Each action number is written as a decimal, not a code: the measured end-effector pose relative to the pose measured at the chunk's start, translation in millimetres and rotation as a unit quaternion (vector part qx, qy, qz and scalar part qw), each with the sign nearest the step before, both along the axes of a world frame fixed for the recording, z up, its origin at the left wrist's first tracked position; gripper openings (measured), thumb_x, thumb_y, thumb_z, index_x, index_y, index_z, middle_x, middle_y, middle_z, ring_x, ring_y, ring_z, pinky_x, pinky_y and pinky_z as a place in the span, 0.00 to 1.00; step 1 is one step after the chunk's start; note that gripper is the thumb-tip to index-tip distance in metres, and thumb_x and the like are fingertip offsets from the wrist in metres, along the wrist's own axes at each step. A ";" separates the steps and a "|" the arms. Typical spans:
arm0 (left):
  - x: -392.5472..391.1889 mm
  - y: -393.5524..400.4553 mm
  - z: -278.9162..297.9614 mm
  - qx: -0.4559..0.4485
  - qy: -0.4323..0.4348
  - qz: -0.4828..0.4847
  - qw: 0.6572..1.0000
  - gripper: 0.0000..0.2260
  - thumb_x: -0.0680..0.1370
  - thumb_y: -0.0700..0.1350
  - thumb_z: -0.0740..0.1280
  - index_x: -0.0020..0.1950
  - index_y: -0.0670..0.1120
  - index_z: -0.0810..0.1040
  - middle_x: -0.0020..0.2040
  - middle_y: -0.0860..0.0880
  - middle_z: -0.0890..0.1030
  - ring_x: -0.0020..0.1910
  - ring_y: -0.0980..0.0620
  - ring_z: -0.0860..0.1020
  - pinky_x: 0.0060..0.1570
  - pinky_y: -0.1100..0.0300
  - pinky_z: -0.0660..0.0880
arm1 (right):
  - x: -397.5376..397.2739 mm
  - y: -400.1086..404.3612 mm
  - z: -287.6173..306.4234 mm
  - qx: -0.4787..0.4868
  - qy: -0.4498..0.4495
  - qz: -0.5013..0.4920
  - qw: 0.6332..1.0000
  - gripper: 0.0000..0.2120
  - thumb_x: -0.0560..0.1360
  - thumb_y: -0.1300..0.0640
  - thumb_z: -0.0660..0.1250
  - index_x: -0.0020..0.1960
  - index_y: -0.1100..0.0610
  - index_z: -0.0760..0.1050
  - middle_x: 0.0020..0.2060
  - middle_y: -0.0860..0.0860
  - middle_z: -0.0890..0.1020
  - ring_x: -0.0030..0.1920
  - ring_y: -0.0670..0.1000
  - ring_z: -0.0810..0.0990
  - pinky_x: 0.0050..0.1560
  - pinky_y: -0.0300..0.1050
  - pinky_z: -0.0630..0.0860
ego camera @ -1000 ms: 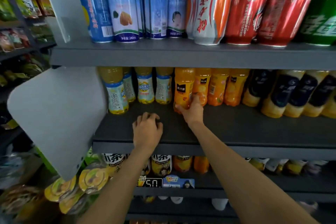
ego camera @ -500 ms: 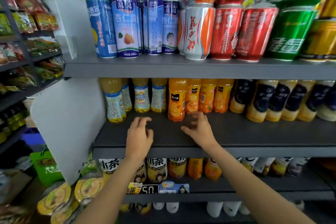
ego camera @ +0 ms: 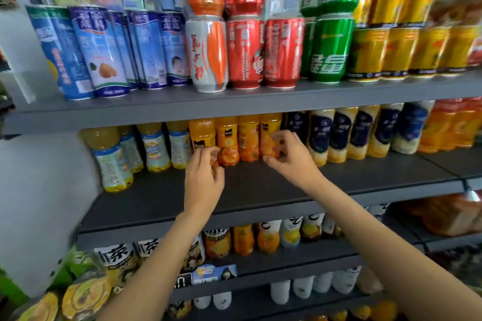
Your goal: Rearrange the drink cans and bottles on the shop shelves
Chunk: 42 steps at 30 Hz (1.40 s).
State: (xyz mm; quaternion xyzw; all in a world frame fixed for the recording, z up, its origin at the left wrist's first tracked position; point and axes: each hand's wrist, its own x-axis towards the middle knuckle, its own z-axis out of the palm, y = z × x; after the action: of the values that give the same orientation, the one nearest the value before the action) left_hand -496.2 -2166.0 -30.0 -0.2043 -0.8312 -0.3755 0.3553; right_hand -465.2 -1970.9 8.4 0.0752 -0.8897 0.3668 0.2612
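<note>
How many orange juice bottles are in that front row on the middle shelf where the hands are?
4. They stand side by side: the leftmost behind the left hand, the second, the third, and the rightmost at the right hand. More may stand hidden behind.

Only two forearms and hands show, and both are bare. The left hand (ego camera: 203, 185), at about 11 o'clock from the frame's bottom centre, carries no ring, watch, glove or band. The right hand (ego camera: 292, 157), at about 1 o'clock, is likewise unadorned. No sleeve reaches either wrist, and both forearms are uncovered down to the lower edge. Fingernails are short and unpainted.
</note>
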 end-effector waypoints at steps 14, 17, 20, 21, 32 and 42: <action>108.5 411.9 -58.8 -0.101 -0.200 -0.220 0.949 0.15 0.77 0.38 0.62 0.63 0.44 0.68 0.52 0.51 0.73 0.47 0.49 0.75 0.46 0.50 0.74 | 224.6 442.6 -73.7 0.001 -0.190 -0.286 0.939 0.20 0.75 0.57 0.67 0.63 0.64 0.67 0.47 0.52 0.70 0.56 0.58 0.71 0.47 0.42 0.67; 146.7 523.0 -78.6 -0.253 -0.262 -0.304 0.880 0.12 0.78 0.42 0.63 0.61 0.46 0.71 0.58 0.48 0.72 0.52 0.50 0.75 0.50 0.56 0.73 | 289.7 540.5 -88.5 -0.006 -0.224 -0.346 0.911 0.14 0.75 0.58 0.67 0.57 0.62 0.70 0.45 0.52 0.69 0.53 0.58 0.72 0.42 0.39 0.65; 180.6 611.4 -87.1 -0.309 -0.244 -0.366 0.843 0.09 0.77 0.41 0.64 0.57 0.44 0.76 0.59 0.46 0.73 0.57 0.48 0.73 0.54 0.61 0.68 | 335.3 618.0 -96.3 -0.028 -0.257 -0.376 0.890 0.15 0.76 0.56 0.66 0.58 0.63 0.72 0.54 0.59 0.72 0.54 0.55 0.71 0.46 0.42 0.66; 188.0 637.4 -89.6 -0.315 -0.243 -0.375 0.837 0.10 0.77 0.40 0.64 0.57 0.44 0.77 0.59 0.45 0.73 0.58 0.48 0.73 0.55 0.61 0.66 | 345.9 640.2 -99.8 -0.039 -0.256 -0.385 0.886 0.14 0.75 0.56 0.66 0.57 0.62 0.72 0.54 0.58 0.71 0.51 0.53 0.69 0.46 0.41 0.65; 192.9 908.6 -131.7 -0.342 -0.223 -0.449 0.795 0.07 0.76 0.38 0.64 0.52 0.44 0.78 0.55 0.45 0.73 0.55 0.48 0.75 0.57 0.54 0.71 | 384.3 851.1 -166.4 -0.095 -0.292 -0.449 0.839 0.14 0.73 0.55 0.69 0.54 0.63 0.75 0.53 0.58 0.75 0.55 0.55 0.71 0.46 0.42 0.66; 163.9 1140.9 -124.3 -0.304 -0.112 -0.455 0.830 0.12 0.74 0.36 0.64 0.57 0.42 0.76 0.56 0.44 0.74 0.55 0.45 0.73 0.57 0.51 0.70 | 320.8 1068.4 -154.3 -0.081 -0.320 -0.439 0.836 0.24 0.73 0.50 0.70 0.62 0.64 0.69 0.56 0.60 0.75 0.57 0.57 0.73 0.52 0.47 0.70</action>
State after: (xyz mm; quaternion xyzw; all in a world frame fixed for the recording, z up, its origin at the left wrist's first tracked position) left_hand -332.3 -1025.1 -154.3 -0.6133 -0.7507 -0.2437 -0.0307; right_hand -144.4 -902.5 -145.9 -0.4659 -0.8305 0.2881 0.1009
